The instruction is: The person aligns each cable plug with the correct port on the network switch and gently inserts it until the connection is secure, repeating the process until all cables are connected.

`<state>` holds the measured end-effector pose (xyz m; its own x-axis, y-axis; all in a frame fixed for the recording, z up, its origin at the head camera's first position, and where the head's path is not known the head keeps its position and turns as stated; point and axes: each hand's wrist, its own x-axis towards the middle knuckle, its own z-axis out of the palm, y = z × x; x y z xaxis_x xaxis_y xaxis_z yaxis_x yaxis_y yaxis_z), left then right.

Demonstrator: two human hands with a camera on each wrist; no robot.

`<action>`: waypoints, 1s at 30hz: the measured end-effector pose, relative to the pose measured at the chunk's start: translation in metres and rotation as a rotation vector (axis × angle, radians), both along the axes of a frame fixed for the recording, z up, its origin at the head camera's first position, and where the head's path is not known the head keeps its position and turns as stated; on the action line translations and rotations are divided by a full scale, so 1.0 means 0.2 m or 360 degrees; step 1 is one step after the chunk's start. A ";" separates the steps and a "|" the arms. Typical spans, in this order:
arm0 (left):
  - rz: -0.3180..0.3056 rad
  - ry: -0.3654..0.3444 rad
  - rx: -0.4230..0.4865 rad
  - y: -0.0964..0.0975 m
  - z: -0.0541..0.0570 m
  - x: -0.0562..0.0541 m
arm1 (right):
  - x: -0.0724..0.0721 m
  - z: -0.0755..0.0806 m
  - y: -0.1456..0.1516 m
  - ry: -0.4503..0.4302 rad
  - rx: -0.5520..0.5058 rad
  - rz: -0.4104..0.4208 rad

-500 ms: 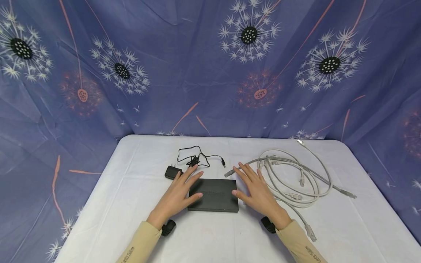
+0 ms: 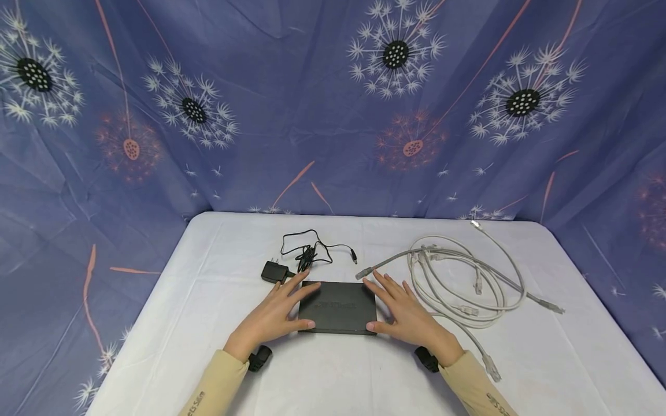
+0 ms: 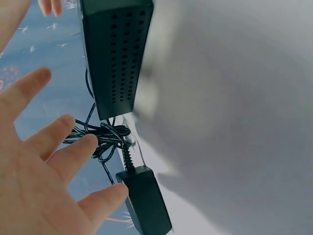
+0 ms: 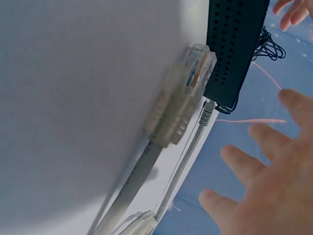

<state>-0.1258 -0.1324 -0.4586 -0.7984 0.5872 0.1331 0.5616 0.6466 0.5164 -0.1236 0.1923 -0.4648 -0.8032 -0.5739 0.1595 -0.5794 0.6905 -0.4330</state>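
A flat black network switch (image 2: 338,316) with faint lettering on top lies on the white table. My left hand (image 2: 267,318) is at its left side, fingers spread, with the thumb by the near left corner. On the opposite side my right hand (image 2: 408,315) mirrors this, its thumb at the near right corner. The left wrist view shows the switch's vented side wall (image 3: 120,58), with the fingers apart from it. Whether the thumbs touch the switch, I cannot tell. A black power adapter (image 2: 274,271) lies just beyond my left fingers, its cord (image 2: 307,254) bundled behind.
Coiled pale Ethernet cables (image 2: 512,260) spread over the right of the table, with a grey one (image 2: 398,255) pointing toward the switch. One clear plug (image 4: 188,88) looms close in the right wrist view. A blue dandelion-print curtain (image 2: 291,104) hangs behind the table (image 2: 333,381).
Both hands have come down lower at the switch's sides, the left shifting slightly left. The thumbs have moved toward its near corners, leaving more of its top and the adapter visible.
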 end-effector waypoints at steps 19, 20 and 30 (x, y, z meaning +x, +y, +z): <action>0.0018 -0.0179 0.0000 0.00 -0.04 -0.03 | -0.02 -0.04 0.00 -0.0105 0.0028 0.0090; 0.0018 -0.0188 0.0002 0.00 -0.04 -0.03 | -0.02 -0.04 0.00 -0.0119 0.0034 0.0084; 0.0015 -0.0211 -0.0022 0.00 -0.06 -0.06 | -0.04 -0.03 -0.02 -0.0211 0.0063 0.0070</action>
<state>-0.1373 -0.1316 -0.4702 -0.8139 0.5808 0.0180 0.4829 0.6589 0.5768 -0.1311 0.1892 -0.4711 -0.7895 -0.6130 0.0301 -0.5491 0.6836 -0.4809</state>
